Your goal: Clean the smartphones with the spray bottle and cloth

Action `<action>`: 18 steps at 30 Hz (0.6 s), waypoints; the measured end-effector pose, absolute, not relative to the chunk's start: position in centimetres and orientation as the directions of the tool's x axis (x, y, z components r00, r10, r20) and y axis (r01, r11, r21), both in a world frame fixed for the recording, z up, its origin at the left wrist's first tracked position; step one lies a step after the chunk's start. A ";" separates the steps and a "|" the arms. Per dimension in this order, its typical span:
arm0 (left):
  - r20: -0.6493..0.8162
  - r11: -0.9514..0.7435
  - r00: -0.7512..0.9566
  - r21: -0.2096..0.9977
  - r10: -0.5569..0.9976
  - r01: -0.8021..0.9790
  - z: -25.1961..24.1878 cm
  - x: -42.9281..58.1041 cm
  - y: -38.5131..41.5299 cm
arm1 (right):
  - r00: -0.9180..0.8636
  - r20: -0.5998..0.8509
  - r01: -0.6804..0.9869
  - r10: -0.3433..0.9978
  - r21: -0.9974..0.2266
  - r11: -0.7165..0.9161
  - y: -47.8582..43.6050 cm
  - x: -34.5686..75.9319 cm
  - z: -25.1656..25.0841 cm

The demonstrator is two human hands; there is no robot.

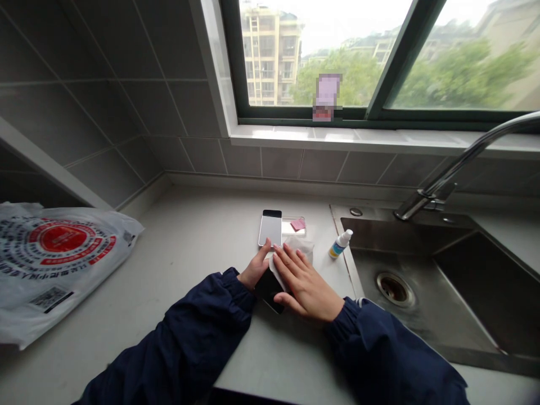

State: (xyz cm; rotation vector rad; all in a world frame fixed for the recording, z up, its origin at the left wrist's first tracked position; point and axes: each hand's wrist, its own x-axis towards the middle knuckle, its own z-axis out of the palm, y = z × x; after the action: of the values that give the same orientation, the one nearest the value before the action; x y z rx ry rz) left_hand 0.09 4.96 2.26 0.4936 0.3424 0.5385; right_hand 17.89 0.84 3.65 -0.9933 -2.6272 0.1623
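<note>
A smartphone with a dark screen (270,289) is tilted in my left hand (254,270), whose fingers are closed round its left edge with the thumb raised along the top. Across the screen lies my right hand (307,284), its fingers stretched close together over a white wipe (276,271) that is mostly hidden beneath them. Just beyond the hands, a second phone (270,229) with a pale face and dark top band rests on the counter. Beside it is a clear phone case (287,226) with a folded pink cloth (297,224) on it. A crumpled whitish wrapper (302,247) lies near my right fingertips.
A small white-capped spray bottle (341,244) stands by the rim of the steel sink (422,304) on the right, under a curved faucet (447,169). A printed plastic bag (105,242) sits at the left on the white counter (189,242). A window (337,121) is behind.
</note>
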 end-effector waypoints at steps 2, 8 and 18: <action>-0.207 0.751 0.780 0.494 0.590 -0.438 2.3 0.1 4.9 | -0.731 0.242 0.600 0.638 -0.217 0.770 0.5 17.6 3.9; -0.316 0.736 0.680 0.444 0.662 -0.510 3.1 0.2 4.5 | -0.782 0.234 0.528 0.578 -0.243 0.814 -0.1 17.3 4.5; -0.134 0.729 0.746 0.380 0.652 -0.570 3.2 0.3 4.3 | -0.681 0.370 0.596 0.631 -0.219 0.772 0.6 17.9 3.6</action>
State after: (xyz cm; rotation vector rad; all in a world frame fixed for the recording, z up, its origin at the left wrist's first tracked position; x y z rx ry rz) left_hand 0.35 4.32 3.23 0.3273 0.2675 0.6818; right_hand 17.86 0.59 3.56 -0.9284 -2.5376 0.1116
